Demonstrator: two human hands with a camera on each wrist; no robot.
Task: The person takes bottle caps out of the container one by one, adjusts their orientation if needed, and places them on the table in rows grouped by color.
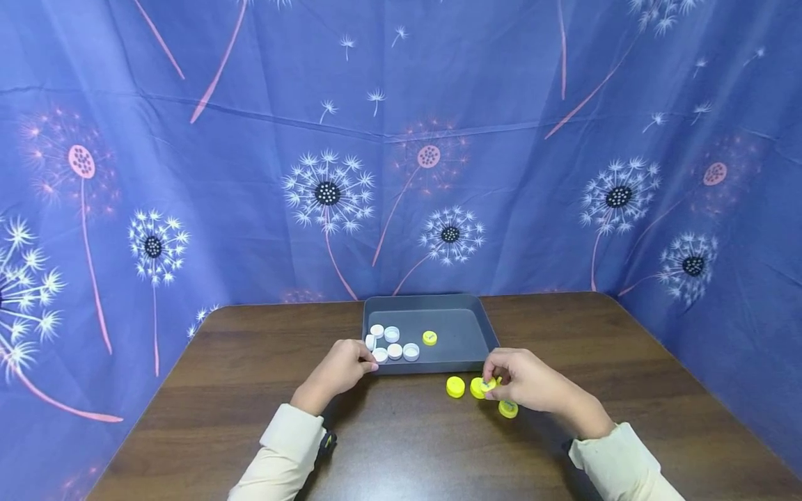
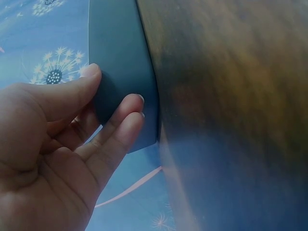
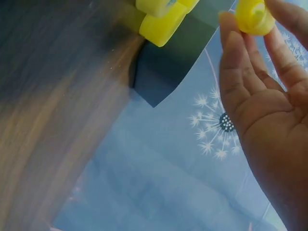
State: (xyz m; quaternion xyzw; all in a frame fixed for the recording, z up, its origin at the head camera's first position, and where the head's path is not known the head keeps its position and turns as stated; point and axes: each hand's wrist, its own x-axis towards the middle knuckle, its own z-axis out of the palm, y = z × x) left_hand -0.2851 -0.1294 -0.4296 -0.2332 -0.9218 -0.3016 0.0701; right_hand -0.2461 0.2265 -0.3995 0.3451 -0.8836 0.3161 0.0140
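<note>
My right hand (image 1: pixel 523 379) pinches a yellow cap (image 1: pixel 488 385) above the table, just off the tray's front right corner; the right wrist view shows this cap (image 3: pixel 255 18) between thumb and fingers of the hand (image 3: pixel 274 106). Other yellow caps (image 1: pixel 455 387) lie on the table around it. At the dark grey tray's (image 1: pixel 432 367) front left corner, my left hand (image 1: pixel 338 372) grips the wall; the left wrist view has thumb and fingers of that hand (image 2: pixel 57 144) around the tray corner (image 2: pixel 126 72). Inside the tray are several white caps (image 1: pixel 411 352) at the left and one yellow cap (image 1: pixel 429 338).
The brown wooden table (image 1: pixel 388 445) extends on both sides of the tray and in front of it. Behind the table hangs a blue cloth (image 1: pixel 388 174) with a dandelion print, which also runs along the right side.
</note>
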